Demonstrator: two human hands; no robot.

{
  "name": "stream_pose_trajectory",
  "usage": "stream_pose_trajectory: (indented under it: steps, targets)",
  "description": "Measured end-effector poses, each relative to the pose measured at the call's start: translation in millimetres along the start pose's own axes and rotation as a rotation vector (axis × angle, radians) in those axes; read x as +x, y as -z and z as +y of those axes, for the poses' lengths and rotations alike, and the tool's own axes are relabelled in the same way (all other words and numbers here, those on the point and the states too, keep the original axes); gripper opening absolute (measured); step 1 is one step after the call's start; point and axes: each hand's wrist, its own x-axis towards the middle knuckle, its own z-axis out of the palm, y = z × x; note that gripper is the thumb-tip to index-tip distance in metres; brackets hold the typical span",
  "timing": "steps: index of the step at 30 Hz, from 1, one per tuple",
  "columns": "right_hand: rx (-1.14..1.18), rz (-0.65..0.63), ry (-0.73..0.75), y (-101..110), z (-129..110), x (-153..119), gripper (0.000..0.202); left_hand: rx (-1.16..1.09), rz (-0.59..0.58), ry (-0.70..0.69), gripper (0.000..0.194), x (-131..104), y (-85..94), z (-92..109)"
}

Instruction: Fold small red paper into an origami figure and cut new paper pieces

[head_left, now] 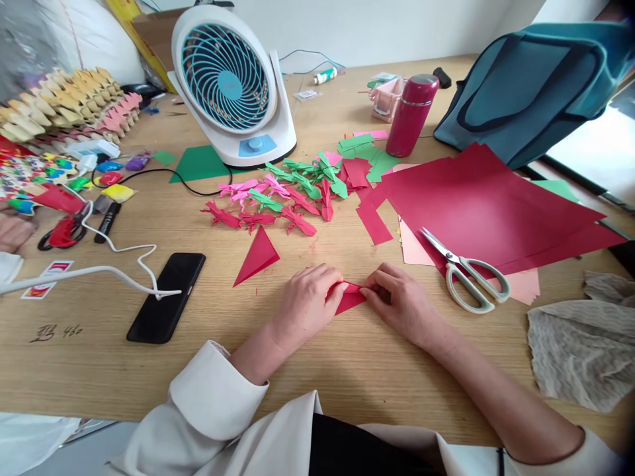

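Note:
Between my two hands a piece of folded red paper (350, 301) lies on the wooden table, partly hidden by my fingers. My left hand (313, 292) is closed on its left side, thumb against the paper. On the right end, my right hand (397, 297) pinches the paper's edge between thumb and fingers. A folded red paper triangle (258, 256) rests to the left of my hands. Beyond them lies a pile of folded paper figures (285, 192) in red, pink and green. White-handled scissors (466, 271) sit on large red sheets (476, 205) at the right.
A white fan (233, 86) stands behind the figures. At the back right are a red flask (413, 116) and a blue bag (526, 86). A black phone (167, 297) with a white cable lies left. Another person's hand (14, 228) shows at the left edge. A crumpled cloth (580, 347) lies right.

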Motion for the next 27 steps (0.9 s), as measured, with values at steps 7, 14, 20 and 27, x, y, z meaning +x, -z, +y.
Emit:
stream_pose_trajectory:
  steps: [7, 14, 20, 27]
  targets:
    - [0.027, 0.023, -0.019, -0.6, -1.8, 1.3, 0.007, 0.013, -0.143, 0.080, 0.011, 12.6, 12.5, 1.1]
    - [-0.009, 0.021, -0.042, -1.4, -3.7, 1.8, 0.003, 0.019, -0.203, 0.022, 0.012, 19.9, 15.6, -5.1]
    - [-0.057, 0.003, -0.036, -3.1, -3.6, -0.4, 0.006, 0.064, -0.272, 0.007, 0.018, 16.3, 18.5, -4.4]
    - [-0.090, 0.040, -0.016, -6.3, -3.5, -1.7, 0.011, 0.065, -0.206, -0.065, 0.023, 13.5, 11.2, -6.9]
